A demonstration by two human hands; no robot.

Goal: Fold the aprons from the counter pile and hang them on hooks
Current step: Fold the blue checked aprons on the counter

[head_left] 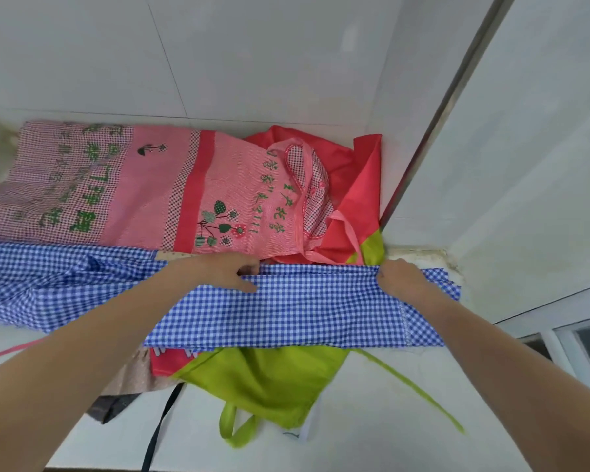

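I am at the folding step, working the blue checked apron (pixel 286 311) that lies across the top of the pile on the bench (pixel 372 420). My judgement is that one lengthwise fold is being laid: a band of the cloth sits doubled between my two hands, while the rest trails off beyond my left hand, still rumpled.

My left hand (pixel 225 270) rests on the far edge of that band, fingers curled over the hem and thumb lying along the cloth, a narrow grip that pinches the edge. My right hand (pixel 399 277) grips the same far edge at the other end, fingers bunched round a gathered corner.

Just beyond both hands lies the pink printed apron (pixel 150 185), with a red apron (pixel 355 199) past my right grip. Under the blue band, nearer me, a green apron (pixel 266 379) sticks out.

Next, I reckon, the edge must be drawn level toward me, the rumpled part smoothed, then folded again before any hook, none of which I can see.
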